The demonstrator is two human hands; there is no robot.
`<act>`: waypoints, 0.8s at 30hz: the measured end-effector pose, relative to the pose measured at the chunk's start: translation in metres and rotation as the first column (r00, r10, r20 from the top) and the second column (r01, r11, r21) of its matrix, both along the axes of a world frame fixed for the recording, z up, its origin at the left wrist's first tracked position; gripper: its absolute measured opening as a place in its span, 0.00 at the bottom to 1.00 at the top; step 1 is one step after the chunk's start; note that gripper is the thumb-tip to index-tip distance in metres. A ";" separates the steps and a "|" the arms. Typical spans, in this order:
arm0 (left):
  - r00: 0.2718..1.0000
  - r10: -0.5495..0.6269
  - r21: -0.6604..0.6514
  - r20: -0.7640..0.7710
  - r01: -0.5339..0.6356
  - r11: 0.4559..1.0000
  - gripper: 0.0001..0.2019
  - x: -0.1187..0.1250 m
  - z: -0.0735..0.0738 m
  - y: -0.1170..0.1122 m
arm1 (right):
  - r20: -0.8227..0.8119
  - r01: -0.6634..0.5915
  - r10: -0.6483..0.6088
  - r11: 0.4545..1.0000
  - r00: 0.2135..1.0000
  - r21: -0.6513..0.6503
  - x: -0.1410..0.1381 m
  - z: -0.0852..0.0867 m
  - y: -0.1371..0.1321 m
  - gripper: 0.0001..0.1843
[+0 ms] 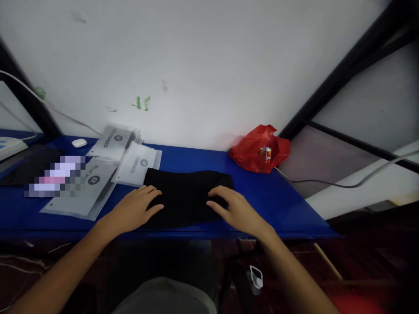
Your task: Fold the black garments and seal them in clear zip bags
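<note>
A black piece of folded fabric [187,198] lies flat near the front edge of the blue table. My left hand [135,210] rests on its left end, with the thumb apart from the other fingers. On the right end lies my right hand [236,210], its fingers likewise spread from the thumb. Both hands are open, and neither grips the fabric visibly. Just behind the fabric's left corner is a small frosted plastic bag [135,165] with printed lettering.
Two larger printed plastic bags [111,141] lie at the left, beside a pixelated patch [55,176]. A white earbud case [79,143] sits near the wall. A red plastic bag [250,150] stands at the back right. Cables and black frame bars [330,87] border the table [278,209].
</note>
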State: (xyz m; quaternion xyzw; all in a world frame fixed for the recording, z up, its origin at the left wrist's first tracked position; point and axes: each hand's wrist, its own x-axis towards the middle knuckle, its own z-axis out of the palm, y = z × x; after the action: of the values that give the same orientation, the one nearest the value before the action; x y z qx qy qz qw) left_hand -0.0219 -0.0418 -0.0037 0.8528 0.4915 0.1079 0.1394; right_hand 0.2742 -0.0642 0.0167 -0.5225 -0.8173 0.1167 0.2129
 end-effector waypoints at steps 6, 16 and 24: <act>0.968 0.018 0.135 -0.252 0.017 0.991 0.16 0.022 -0.015 0.010 | 0.264 -0.005 0.019 0.998 0.964 -0.056 -0.008 -0.025 0.024 0.18; 0.952 0.107 0.246 -0.288 -0.034 0.969 0.12 0.031 -0.018 0.035 | 0.292 -0.004 0.027 0.997 0.956 -0.077 -0.002 -0.017 0.050 0.07; 0.965 0.066 0.171 -0.254 -0.022 0.985 0.08 0.030 -0.011 0.053 | 0.211 -0.008 0.035 0.992 0.977 -0.126 -0.002 -0.019 0.072 0.06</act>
State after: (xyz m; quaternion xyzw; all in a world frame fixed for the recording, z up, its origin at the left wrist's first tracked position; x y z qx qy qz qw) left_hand 0.0085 0.0110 -0.0145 0.8572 0.5135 0.0395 -0.0003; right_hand 0.2722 0.0082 -0.0025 -0.5352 -0.8323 0.1130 0.0900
